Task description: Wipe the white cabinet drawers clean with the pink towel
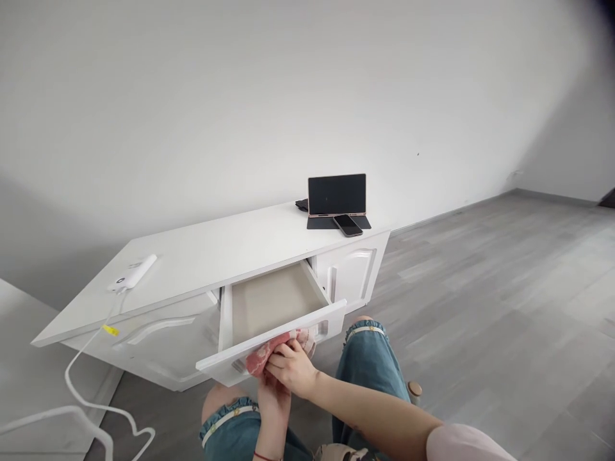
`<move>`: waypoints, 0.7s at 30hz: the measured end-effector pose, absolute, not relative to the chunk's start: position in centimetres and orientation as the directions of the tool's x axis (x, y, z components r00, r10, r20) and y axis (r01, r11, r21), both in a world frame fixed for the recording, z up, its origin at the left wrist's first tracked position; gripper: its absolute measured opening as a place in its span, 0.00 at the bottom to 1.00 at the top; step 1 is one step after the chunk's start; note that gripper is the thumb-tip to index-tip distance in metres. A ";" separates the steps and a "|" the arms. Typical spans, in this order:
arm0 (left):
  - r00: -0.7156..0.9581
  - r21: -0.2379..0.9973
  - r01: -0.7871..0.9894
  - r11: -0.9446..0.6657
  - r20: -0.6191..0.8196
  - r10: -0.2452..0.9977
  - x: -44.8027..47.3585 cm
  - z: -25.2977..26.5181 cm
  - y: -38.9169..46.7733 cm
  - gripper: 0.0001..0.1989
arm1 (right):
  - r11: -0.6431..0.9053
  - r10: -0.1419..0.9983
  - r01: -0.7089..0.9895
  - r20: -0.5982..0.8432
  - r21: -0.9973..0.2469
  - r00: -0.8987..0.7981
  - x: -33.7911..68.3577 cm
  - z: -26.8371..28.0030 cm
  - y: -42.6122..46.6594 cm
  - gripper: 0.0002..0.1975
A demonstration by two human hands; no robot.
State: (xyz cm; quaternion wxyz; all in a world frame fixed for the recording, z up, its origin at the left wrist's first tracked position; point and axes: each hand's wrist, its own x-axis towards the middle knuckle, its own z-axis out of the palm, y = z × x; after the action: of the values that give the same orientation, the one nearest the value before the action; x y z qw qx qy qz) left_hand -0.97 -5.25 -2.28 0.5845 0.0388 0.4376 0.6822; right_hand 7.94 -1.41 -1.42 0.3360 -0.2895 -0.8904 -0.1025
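A pink and white patterned cloth (262,358) is bunched in front of the pulled-out drawer (269,336) of a low white cabinet. My right hand (294,370) lies over the cloth with its fingers curled onto it. Just below, my left hand (275,396) grips the cloth from underneath; its fingers are mostly hidden by the cloth and by my right hand. Both hands are close together at the drawer's front panel, and I cannot tell whether the cloth touches it. Only the beige bottom shows inside the drawer.
On the cabinet top (211,240) a tablet (337,194) stands on its dark cover, with a phone (348,225) lying before it. A white power strip (134,274) sits at the left, its cable (72,378) hanging down. My knees flank the drawer front. Grey floor (480,307) extends right.
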 end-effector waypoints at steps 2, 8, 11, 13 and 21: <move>-0.254 0.550 -0.828 0.106 -0.537 0.805 -0.9 -1.9 -5.1 0.12 | 0.782 0.445 0.623 0.673 0.030 -0.590 9.0 -1.9 -1.4 0.07; -0.227 0.480 -0.866 0.138 -0.624 0.747 0.0 -0.3 -4.7 0.11 | 0.684 0.440 0.729 0.782 0.027 -0.442 12.5 -2.3 -1.3 0.05; -0.231 0.504 -0.847 0.170 -0.637 0.736 0.3 0.1 -4.5 0.10 | 0.627 0.489 0.777 0.802 -0.051 -0.342 14.6 -2.3 -1.6 0.04; -0.239 0.521 -0.839 0.160 -0.615 0.751 0.4 0.1 -4.5 0.10 | 0.567 0.544 0.816 0.795 -0.112 -0.269 16.4 -2.5 -1.8 0.07; -0.254 0.549 -0.825 0.135 -0.574 0.779 0.3 -0.9 -4.7 0.10 | 0.412 0.639 0.792 0.763 -0.451 0.102 18.6 -5.6 -2.1 0.20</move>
State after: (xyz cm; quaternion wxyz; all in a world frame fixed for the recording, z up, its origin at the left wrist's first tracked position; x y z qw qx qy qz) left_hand 0.30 -4.66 -0.93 0.6101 -0.0263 0.4419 0.6571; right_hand 18.55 -2.10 -5.63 0.5125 -0.5369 -0.6660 -0.0747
